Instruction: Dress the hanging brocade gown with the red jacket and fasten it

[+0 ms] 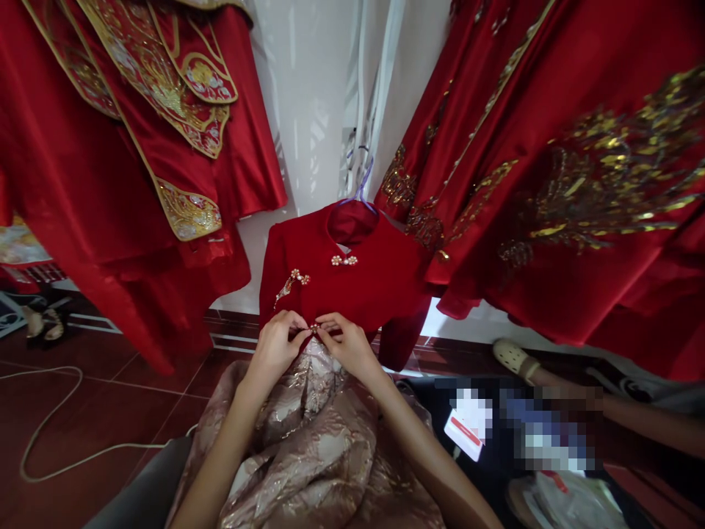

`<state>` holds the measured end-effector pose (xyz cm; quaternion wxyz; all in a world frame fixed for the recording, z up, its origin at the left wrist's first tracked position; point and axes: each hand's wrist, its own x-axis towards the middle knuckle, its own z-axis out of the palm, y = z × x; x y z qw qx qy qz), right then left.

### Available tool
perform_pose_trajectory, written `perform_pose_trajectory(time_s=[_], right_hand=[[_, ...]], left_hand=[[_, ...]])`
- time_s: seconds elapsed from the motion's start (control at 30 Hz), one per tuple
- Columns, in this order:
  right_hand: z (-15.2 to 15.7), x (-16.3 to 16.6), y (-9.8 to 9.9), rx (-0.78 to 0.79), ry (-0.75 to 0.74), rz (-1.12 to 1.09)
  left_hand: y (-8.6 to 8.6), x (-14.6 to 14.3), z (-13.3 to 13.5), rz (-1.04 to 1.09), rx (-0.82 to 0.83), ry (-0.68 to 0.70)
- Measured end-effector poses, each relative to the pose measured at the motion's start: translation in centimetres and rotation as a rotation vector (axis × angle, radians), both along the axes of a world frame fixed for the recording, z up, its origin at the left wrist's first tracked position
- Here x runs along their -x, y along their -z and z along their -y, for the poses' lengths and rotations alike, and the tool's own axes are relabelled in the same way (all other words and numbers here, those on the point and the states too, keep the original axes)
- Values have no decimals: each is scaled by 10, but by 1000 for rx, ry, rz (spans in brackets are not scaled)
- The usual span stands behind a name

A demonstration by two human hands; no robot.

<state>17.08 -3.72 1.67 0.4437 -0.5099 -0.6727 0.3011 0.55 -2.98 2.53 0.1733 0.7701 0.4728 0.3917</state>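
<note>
The left hand (280,344) and the right hand (348,344) meet in front of the person, each drawn to a narrow pinch of thumb and forefinger on a small beaded ornament (314,329). It sits directly between the two sets of fingertips, the left hand on its left and the right hand on its right, neither clearly nearer. The fingers cover so much of it that I can't tell which way its long axis runs.

The ornament lies at the near edge of a red bodice (360,294), whose length runs away from the hands to the collar at the far end. Up there a pearly clasp (344,261) closes the neckline, and a jewelled brooch (291,285) lies left of it. A purple hanger (363,180) rises from the neck. Shimmering pale fabric (319,441) bunches below the hands and spreads toward the near side, between the forearms; nothing blocks the fingers at the ornament.

Farther left hangs an embroidered red garment (231,165); farther right, a sequinned red gown (479,176), both clear of the hands. Near right, a bright screen (465,430) lies beside a blurred-out patch, with a pale clog (510,358) beyond. A white cable (27,455) loops over the tiled floor (110,411) at left.
</note>
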Motion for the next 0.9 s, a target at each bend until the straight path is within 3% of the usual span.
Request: perform_pose_trajectory(time_s=[0.2, 0.47, 0.53, 0.67, 0.77, 0.9], right_hand=[[3, 1, -1, -9, -2, 31], [10, 0, -4, -168, 127, 380], [10, -6, -11, -164, 135, 385], [7, -22, -23, -82, 195, 260], [6, -28, -28, -54, 192, 177], [7, -28, -31, -72, 145, 176]], left_hand=[[3, -4, 1, 25, 2, 32], [5, -14, 0, 352, 279, 260], [-1, -13, -10, 455, 335, 261], [-14, -13, -41, 704, 448, 116], [-16, -18, -60, 883, 581, 165], [-11, -29, -71, 1126, 591, 196]])
